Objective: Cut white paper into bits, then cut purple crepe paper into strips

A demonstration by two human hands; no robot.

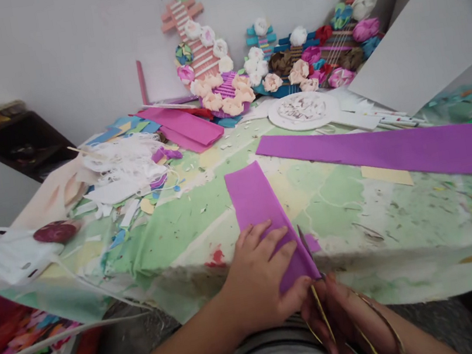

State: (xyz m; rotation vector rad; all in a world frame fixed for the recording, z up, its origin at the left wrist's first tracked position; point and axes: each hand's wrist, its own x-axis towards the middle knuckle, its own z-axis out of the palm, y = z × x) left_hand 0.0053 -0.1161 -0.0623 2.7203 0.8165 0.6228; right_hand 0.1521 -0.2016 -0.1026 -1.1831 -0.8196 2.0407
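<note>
My left hand lies with fingers spread on the near end of a folded purple paper strip and its thumb under the edge, pinning it at the table's front edge. My right hand is closed round the gold handles of a pair of scissors, whose blades point up along the right edge of the strip. A small purple offcut lies just right of the blades.
A long purple paper sheet stretches across the green table cover. Pink paper, white scraps, a round white plate and paper-flower guitar decorations stand at the back. A white board leans at the right.
</note>
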